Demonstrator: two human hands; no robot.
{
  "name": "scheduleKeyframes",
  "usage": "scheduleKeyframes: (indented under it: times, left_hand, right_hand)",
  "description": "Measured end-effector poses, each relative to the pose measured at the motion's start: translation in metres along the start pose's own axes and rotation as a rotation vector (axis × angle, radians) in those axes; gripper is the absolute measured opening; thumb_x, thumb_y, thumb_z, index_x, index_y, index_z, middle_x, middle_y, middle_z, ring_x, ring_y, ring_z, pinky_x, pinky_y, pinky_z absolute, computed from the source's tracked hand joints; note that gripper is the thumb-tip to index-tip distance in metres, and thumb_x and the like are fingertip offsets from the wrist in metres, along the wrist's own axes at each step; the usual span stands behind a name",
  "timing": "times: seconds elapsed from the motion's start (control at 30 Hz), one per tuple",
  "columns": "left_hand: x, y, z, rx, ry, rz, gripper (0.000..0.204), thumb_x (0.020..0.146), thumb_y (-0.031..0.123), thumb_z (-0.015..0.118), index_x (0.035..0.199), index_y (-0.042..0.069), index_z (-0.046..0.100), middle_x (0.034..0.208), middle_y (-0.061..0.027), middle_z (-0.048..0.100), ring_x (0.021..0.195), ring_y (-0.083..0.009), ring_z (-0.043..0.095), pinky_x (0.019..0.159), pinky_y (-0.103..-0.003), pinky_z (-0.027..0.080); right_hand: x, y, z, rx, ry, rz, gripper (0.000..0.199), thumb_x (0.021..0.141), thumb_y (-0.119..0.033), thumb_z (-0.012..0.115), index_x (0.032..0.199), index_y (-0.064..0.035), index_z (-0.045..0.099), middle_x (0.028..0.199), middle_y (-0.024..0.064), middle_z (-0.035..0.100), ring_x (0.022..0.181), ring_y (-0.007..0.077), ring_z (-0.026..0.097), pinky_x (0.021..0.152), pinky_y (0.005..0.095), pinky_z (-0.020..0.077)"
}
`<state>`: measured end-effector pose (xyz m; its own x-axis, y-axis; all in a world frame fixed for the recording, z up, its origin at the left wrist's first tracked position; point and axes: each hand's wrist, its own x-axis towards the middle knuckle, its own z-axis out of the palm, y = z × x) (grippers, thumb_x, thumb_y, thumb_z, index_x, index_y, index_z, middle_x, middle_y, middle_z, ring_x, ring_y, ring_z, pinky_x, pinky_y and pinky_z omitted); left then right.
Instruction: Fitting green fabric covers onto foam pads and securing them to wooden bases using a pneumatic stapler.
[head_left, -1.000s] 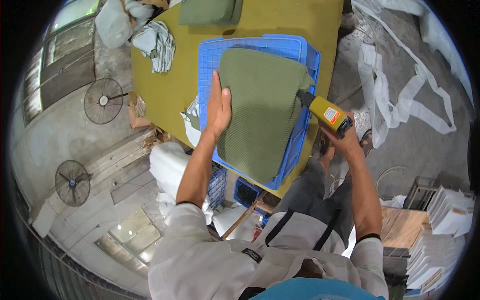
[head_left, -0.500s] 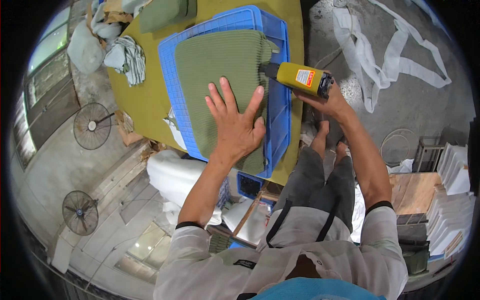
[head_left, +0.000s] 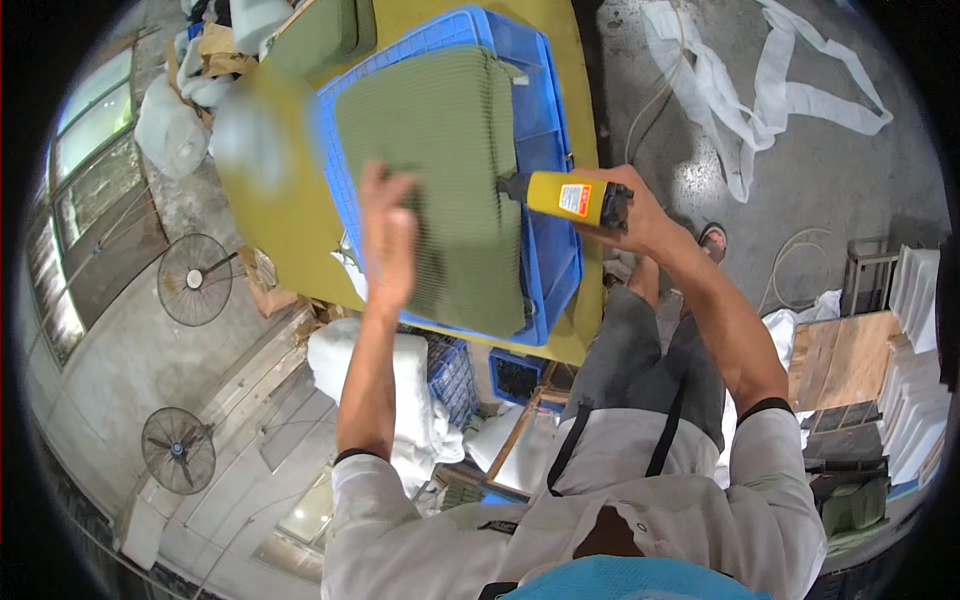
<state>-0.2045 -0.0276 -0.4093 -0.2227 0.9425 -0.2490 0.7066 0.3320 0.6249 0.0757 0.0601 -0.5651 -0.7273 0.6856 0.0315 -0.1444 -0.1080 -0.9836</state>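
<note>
A green ribbed cushion (head_left: 445, 150) lies on top of a blue plastic crate (head_left: 545, 120), which stands on a yellow-green table (head_left: 290, 230). My left hand (head_left: 388, 240), blurred by motion, hovers with fingers apart over the cushion's near left edge and holds nothing. My right hand (head_left: 640, 210) grips a yellow power tool (head_left: 565, 195) whose dark nose points at the cushion's right edge.
A second green cushion (head_left: 320, 35) and some white cloth (head_left: 175, 130) lie at the table's far end. Two floor fans (head_left: 195, 280) stand to the left. White straps (head_left: 780, 95) lie on the concrete floor, and white boards (head_left: 915, 370) are stacked at right.
My left hand has lifted off the cushion and swung left, and is now blurred. The view has shifted, so the crate and cushion sit higher in the picture. The tool stays at the cushion's right edge.
</note>
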Motion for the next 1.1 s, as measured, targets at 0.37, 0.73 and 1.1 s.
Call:
scheduleKeyframes:
  times: [0.37, 0.73, 1.1]
  left_hand:
    - [-0.074, -0.015, 0.069, 0.759, 0.044, 0.105, 0.06, 0.107, 0.036, 0.03, 0.158, 0.005, 0.026, 0.166, -0.0228, 0.008, 0.151, -0.0483, 0.002, 0.12, -0.06, 0.006]
    - [-0.092, 0.012, 0.095, 0.696, 0.032, 0.234, 0.043, 0.094, 0.024, 0.05, 0.137, 0.022, 0.057, 0.161, -0.0341, 0.007, 0.146, -0.0592, 0.005, 0.114, -0.071, 0.008]
    - [-0.127, 0.007, 0.125, 0.504, 0.329, 0.089, 0.062, 0.1, 0.03, 0.053, 0.149, -0.003, 0.035, 0.155, -0.0269, 0.034, 0.146, -0.0478, 0.025, 0.12, -0.055, 0.015]
  right_hand:
    - [-0.018, 0.01, 0.023, 0.06, 0.179, -0.105, 0.03, 0.077, -0.01, 0.081, 0.101, 0.0, 0.068, 0.084, 0.0112, 0.07, 0.074, 0.0247, 0.066, 0.074, 0.0319, 0.0537]
    - [-0.047, 0.015, 0.033, 0.003, 0.063, -0.095, 0.043, 0.068, -0.015, 0.084, 0.105, -0.0031, 0.066, 0.088, 0.0165, 0.069, 0.083, 0.0396, 0.066, 0.074, 0.0388, 0.0526]
    - [-0.079, 0.005, 0.059, -0.057, -0.062, -0.017, 0.035, 0.069, -0.017, 0.08, 0.1, -0.0111, 0.065, 0.077, 0.0136, 0.066, 0.075, 0.0408, 0.063, 0.064, 0.0424, 0.0493]
